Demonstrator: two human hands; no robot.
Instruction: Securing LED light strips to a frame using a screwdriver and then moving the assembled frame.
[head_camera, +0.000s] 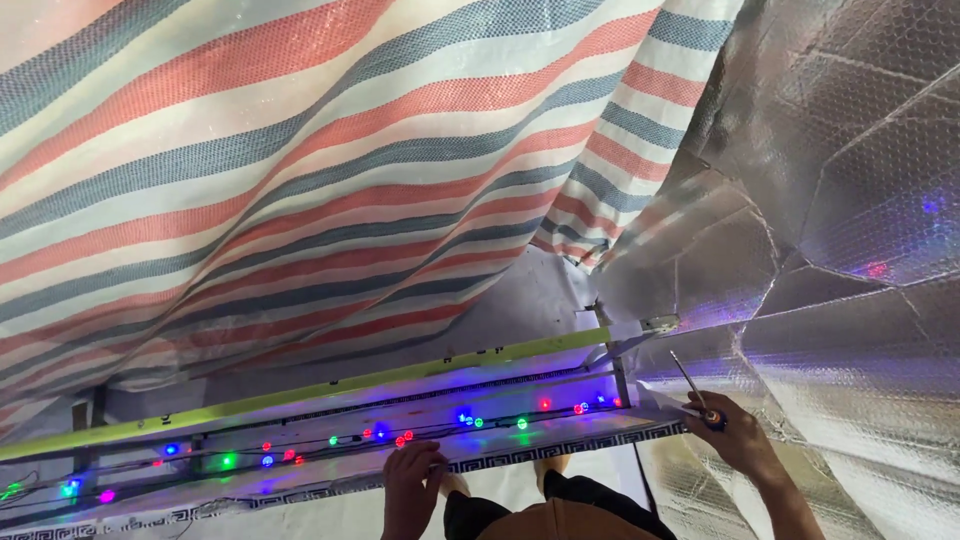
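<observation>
Fingers of our left hand pinch at the light string running left-right; our right hand grips a screwdriver, well apart.

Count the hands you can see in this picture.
2. The left hand touches the string of coloured lights at bottom centre; the right hand holds a thin tool at bottom right.

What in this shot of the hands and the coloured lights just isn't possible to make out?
- Left hand: the head view shows only its back; what the fingertips pinch at the light string is hidden.
- Right hand: it grips a thin tool; the handle is covered by the fingers, the tip too small to identify.
- Light string's left end: cut off by the frame edge.
- Behind the striped tarp: hidden.
</observation>
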